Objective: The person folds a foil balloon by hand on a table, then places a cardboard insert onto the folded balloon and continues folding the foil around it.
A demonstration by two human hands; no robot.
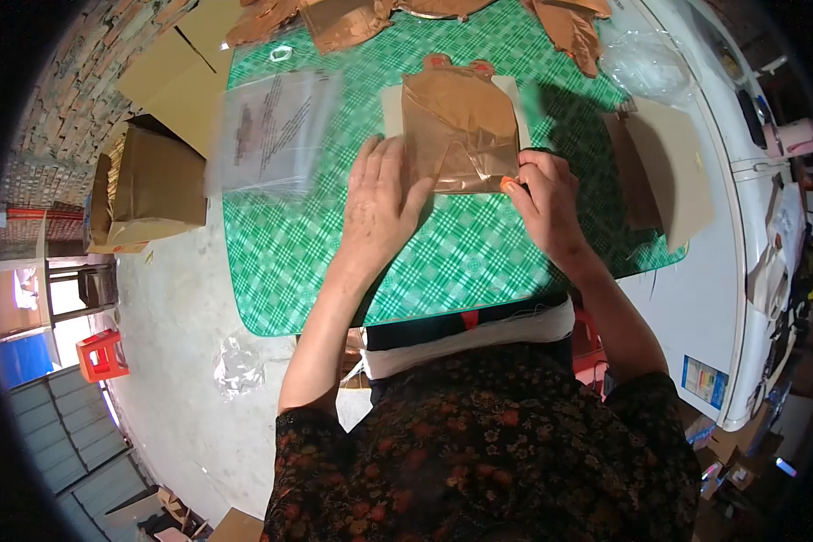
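Observation:
A shiny copper-coloured folded garment [461,117] lies over a pale board [394,110] on the green checked tabletop [461,244]. Two reddish rounded tabs [437,61] stick out at its top edge. My left hand [379,194] rests flat beside its lower left side, fingers stretched out and the thumb by its edge. With bent fingers, my right hand [544,194] pinches the garment's lower right corner. Something orange shows at the right thumb's tip; whether it is a cover or a separate thing I cannot tell.
Clear printed plastic bags [275,131] lie to the left. More copper-coloured pieces [348,20] line the far edge. At the right are a pale board [664,163] and crumpled clear plastic [646,63]. A cardboard box [154,185] stands left of the table, a red stool [104,355] farther off.

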